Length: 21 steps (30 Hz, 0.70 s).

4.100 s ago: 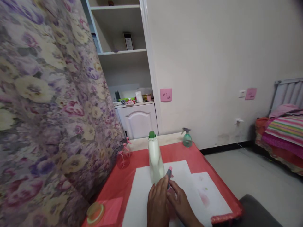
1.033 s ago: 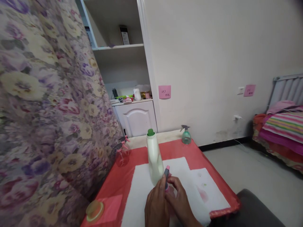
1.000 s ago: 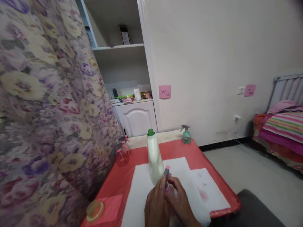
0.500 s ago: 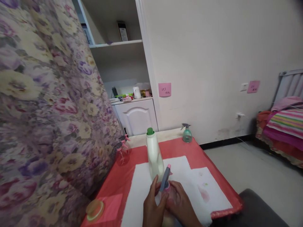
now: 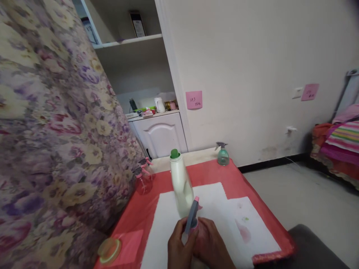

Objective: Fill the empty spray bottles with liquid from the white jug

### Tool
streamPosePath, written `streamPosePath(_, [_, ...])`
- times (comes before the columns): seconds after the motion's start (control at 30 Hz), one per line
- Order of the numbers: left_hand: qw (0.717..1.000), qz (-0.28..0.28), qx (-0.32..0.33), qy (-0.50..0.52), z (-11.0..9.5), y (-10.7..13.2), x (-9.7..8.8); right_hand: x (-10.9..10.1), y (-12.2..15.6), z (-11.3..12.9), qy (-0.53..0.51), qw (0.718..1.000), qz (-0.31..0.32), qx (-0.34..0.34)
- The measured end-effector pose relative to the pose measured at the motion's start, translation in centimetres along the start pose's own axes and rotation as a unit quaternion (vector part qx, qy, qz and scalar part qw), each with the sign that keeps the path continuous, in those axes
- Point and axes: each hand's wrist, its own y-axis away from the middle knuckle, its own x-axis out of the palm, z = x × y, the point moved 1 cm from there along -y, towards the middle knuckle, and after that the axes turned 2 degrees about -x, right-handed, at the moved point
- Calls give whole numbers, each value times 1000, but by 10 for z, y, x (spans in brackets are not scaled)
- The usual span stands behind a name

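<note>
Both hands are at the near side of the table, around a small pink spray bottle (image 5: 191, 216) with a grey and pink spray head. My left hand (image 5: 180, 242) pinches the spray head between thumb and fingers. Wrapped round the pink body, my right hand (image 5: 212, 241) hides most of it. Just beyond them a pale green jug (image 5: 181, 185) stands upright on white paper (image 5: 165, 213), with a green piece in its open mouth. I cannot tell whether the spray head is seated on the bottle.
Clear pink spray bottles (image 5: 143, 183) stand at the left edge by the floral curtain (image 5: 70, 149). A green spray bottle (image 5: 223, 156) is at the back right. A round lid-like thing (image 5: 109, 250) lies near left on the red tablecloth (image 5: 131, 220). A dark seat (image 5: 311, 246) is at right.
The camera view has shifted slightly. Both hands sit a little lower and closer together round the pink spray bottle, and its spray head leans a bit more.
</note>
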Motion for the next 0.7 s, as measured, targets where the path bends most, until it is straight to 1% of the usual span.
streamPosePath(0.13, [1000, 16, -3, -1, 0, -1, 1, 1, 0, -2, -12, 1000, -5, -10])
streamPosePath(0.23, [1000, 21, -3, -11, 5, 0, 2, -2, 4, -5, 0, 1000, -15, -20])
streamPosePath(0.3, [1000, 19, 9, -16, 12, 2, 3, -6, 9, -11, 13, 1000, -10, -19])
streamPosePath(0.43, [998, 13, 47, -25, 32, 8, 8, -13, 19, -27, 23, 1000, 3, 10])
streamPosePath(0.5, [999, 12, 42, -26, 42, 12, 13, -15, 21, -31, 30, 999, 13, 26])
streamPosePath(0.53, [999, 7, 31, -25, 47, 14, 16, -15, 21, -32, 38, 998, 18, 37])
streamPosePath(0.63, [999, -35, -9, -27, 55, 22, 27, -15, 21, -29, 68, 994, 38, 78])
streamPosePath(0.7, [998, -62, -17, -28, 56, 26, 33, -13, 22, -25, 83, 992, 31, 93])
